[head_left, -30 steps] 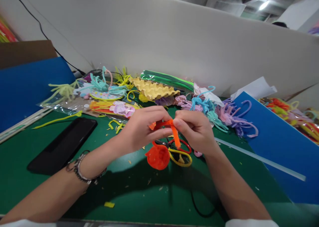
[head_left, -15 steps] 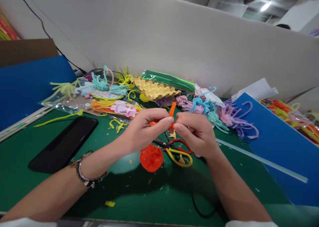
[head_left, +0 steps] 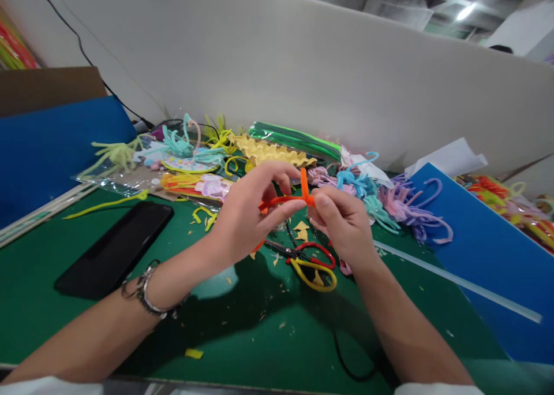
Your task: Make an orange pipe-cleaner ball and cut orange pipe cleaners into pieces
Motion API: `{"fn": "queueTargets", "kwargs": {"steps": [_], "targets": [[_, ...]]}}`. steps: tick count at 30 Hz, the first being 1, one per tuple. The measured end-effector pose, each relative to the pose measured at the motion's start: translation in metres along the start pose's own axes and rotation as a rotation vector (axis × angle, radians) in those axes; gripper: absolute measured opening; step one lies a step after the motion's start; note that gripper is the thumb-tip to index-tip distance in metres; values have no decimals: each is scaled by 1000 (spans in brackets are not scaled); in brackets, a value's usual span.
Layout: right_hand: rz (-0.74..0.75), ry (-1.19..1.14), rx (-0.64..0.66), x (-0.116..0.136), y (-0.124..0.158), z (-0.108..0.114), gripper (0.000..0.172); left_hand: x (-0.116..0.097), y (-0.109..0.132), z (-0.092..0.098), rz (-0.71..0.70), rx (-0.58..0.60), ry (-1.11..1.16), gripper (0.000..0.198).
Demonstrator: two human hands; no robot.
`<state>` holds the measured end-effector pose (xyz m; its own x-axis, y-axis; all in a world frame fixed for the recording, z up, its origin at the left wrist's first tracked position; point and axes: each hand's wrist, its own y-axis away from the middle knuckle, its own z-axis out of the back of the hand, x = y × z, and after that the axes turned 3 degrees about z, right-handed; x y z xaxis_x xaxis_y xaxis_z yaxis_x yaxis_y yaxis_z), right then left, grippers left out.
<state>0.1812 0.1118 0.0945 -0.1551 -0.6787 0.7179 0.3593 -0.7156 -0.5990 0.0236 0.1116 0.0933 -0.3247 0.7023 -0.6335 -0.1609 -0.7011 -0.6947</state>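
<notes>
An orange pipe cleaner (head_left: pixel 285 200) runs between my two hands, its short end standing upright at a bend. My right hand (head_left: pixel 343 219) is closed, pinching it at that bend between thumb and fingers. My left hand (head_left: pixel 251 213) curls around the other part, the strand lying along its straight thumb, while the index finger arches away from it. Bits of orange show below the left palm; whatever else is behind that hand is hidden. Just beneath the hands lie scissors (head_left: pixel 318 283) with one red and one yellow handle loop.
On the green table (head_left: pixel 259 349), a black phone (head_left: pixel 115 250) lies at left. Bundles of coloured pipe cleaners (head_left: pixel 352 181), a yellow egg-carton piece (head_left: pixel 274 152) and a green bundle in plastic (head_left: pixel 294 140) line the back. Blue panels (head_left: pixel 489 256) stand on both sides.
The round red-orange ruffled piece below my left hand has gone out of sight behind it. My left index finger has lifted off the thumb, and more of the orange strand shows.
</notes>
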Motion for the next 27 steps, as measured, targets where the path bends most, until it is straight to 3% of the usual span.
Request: {"fn": "queueTargets", "kwargs": {"steps": [3, 8, 13, 19, 21, 23, 27], "targets": [[-77, -138, -21, -3, 1, -1, 33, 3, 3, 0, -271, -36, -222, 12], [-47, -113, 3, -1, 1, -2, 33, 1, 2, 1, -287, -46, -281, 8], [49, 27, 39, 5, 1, 1, 32, -5, -2, 6, -127, 106, -89, 7], [149, 106, 107, 12, 1, 4, 30, -8, -4, 12, 284, 401, 301, 15], [173, 137, 126, 12, 0, 5, 29, -7, -4, 14, 346, 482, 343, 17], [171, 154, 125, 11, -1, 6, 30, -7, -4, 15, 270, 481, 252, 13], [106, 128, 126, 8, -2, 6, 32, -4, -5, 16, -143, 357, -150, 5]]}}
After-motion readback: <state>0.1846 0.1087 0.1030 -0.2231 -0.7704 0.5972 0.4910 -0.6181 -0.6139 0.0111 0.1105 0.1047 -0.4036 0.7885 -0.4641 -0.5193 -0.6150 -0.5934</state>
